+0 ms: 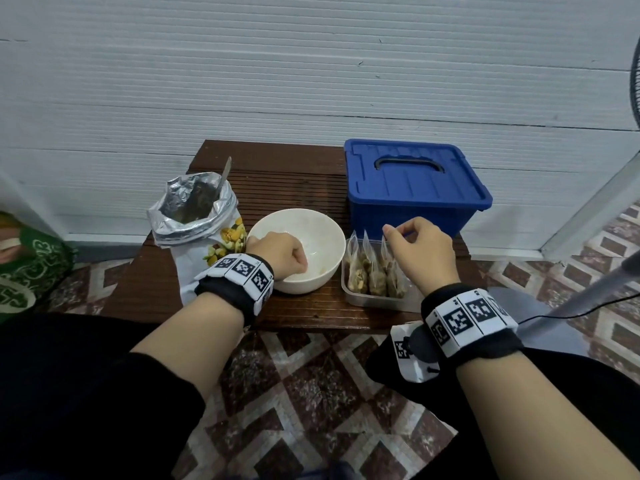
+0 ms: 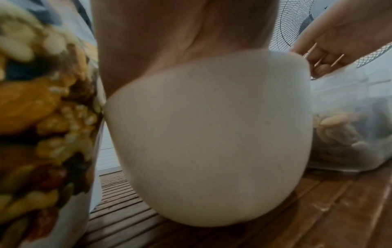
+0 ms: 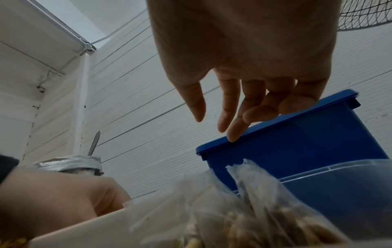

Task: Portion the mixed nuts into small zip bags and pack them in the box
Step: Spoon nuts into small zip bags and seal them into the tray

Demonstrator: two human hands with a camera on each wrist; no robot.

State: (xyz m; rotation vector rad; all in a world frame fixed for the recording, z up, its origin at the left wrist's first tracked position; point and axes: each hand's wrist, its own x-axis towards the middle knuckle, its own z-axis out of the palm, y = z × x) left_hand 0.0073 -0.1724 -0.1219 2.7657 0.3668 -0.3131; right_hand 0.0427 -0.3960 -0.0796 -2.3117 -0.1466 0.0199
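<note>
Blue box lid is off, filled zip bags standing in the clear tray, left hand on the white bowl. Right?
Not quite: the blue box has its lid on, handle up, as the head view shows. The filled zip bags do stand in the clear tray, and the left hand is on the white bowl.

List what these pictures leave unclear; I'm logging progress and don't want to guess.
- Blue box: its closed lid hides the inside in the head view.
- Foil nut bag: its dark opening hides the fill level; only a utensil handle shows.
- Left hand: fingers curl into the white bowl, hidden in the head view; the bowl wall blocks the left wrist view.
- Zip bags: exact count unclear; the right hand overlaps them.
</note>
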